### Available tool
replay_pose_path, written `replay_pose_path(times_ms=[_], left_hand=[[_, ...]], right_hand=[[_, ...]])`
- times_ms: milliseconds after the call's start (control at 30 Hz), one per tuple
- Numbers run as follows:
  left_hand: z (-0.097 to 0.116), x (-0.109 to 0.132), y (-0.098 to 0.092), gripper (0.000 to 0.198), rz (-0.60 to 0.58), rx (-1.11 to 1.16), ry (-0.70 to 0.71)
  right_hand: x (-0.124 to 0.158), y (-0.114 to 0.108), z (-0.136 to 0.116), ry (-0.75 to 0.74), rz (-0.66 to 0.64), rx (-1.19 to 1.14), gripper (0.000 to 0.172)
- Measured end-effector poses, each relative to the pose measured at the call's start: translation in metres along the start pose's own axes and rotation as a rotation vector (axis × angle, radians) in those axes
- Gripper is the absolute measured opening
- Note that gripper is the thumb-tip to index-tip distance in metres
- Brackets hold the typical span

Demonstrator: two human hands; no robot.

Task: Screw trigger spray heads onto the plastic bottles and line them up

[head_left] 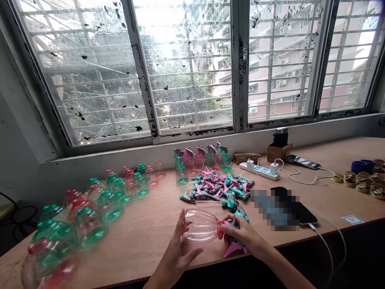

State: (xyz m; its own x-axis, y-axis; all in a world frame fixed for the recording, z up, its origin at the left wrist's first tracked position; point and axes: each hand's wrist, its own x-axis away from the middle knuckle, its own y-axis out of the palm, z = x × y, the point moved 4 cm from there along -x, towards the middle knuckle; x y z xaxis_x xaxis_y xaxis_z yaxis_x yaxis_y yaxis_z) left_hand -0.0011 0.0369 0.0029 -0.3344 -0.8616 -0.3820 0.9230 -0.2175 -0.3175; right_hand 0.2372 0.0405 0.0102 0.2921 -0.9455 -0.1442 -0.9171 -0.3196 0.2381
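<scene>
A clear pink spray bottle (201,226) lies sideways in the air above the table's front edge, its neck toward the right. My left hand (179,253) cups its base, fingers behind it and thumb below. At the neck, my right hand (245,235) grips a pink and grey spray head (232,245), whose trigger end hangs below the fingers. Whether the head is fully threaded on I cannot tell. Just beyond the hands is a pile of pink, teal and grey spray heads (215,186).
Several open green bottles (92,228) and red bottles (49,261) stand on the left of the wooden table (144,224). Bottles with heads fitted (201,158) stand by the window. A power strip (260,170), a charging phone (296,208) and gold-coloured parts (361,180) lie on the right.
</scene>
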Motion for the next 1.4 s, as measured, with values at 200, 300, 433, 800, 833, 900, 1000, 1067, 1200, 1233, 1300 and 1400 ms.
replay_pose_path(times_ms=[200, 300, 433, 800, 833, 900, 1000, 1067, 1200, 1233, 1300, 1400], left_hand=[[-0.002, -0.003, 0.000, 0.089, -0.021, 0.052, -0.026], [0.003, -0.003, 0.000, 0.087, -0.008, 0.035, -0.012], [0.008, 0.000, 0.001, 0.085, -0.033, 0.068, -0.011], [0.005, -0.003, -0.001, 0.081, -0.009, -0.001, 0.029], [0.006, -0.003, -0.002, 0.081, -0.005, -0.011, 0.036], [0.008, -0.003, -0.003, 0.081, -0.008, -0.004, 0.027], [0.011, -0.003, -0.003, 0.092, -0.014, 0.029, -0.017], [0.010, -0.003, -0.003, 0.095, -0.015, 0.058, -0.040], [0.003, -0.004, -0.002, 0.084, -0.024, 0.105, -0.027], [0.002, -0.004, -0.002, 0.083, -0.029, 0.098, -0.014], [0.003, -0.003, -0.002, 0.084, -0.031, 0.057, 0.009], [0.013, -0.001, -0.004, 0.085, -0.025, -0.030, 0.028]], right_hand=[[0.000, 0.000, 0.001, 0.004, 0.001, 0.014, 0.051], [0.000, -0.001, 0.001, -0.013, 0.001, 0.004, 0.049], [-0.001, -0.002, 0.002, -0.018, -0.001, 0.008, 0.048], [0.000, 0.000, 0.001, -0.007, -0.017, 0.017, 0.050], [0.000, 0.000, 0.000, -0.009, -0.017, 0.012, 0.050], [0.000, 0.001, -0.001, -0.007, -0.019, 0.003, 0.051], [0.000, 0.002, -0.001, -0.002, -0.025, -0.003, 0.051], [-0.001, 0.001, 0.000, -0.003, -0.030, -0.001, 0.050], [-0.001, 0.000, 0.002, 0.001, -0.038, 0.009, 0.048], [-0.001, 0.000, 0.002, 0.001, -0.038, 0.009, 0.048], [-0.001, -0.001, 0.002, -0.007, -0.033, 0.004, 0.047], [-0.001, -0.001, 0.001, -0.018, -0.037, 0.002, 0.046]])
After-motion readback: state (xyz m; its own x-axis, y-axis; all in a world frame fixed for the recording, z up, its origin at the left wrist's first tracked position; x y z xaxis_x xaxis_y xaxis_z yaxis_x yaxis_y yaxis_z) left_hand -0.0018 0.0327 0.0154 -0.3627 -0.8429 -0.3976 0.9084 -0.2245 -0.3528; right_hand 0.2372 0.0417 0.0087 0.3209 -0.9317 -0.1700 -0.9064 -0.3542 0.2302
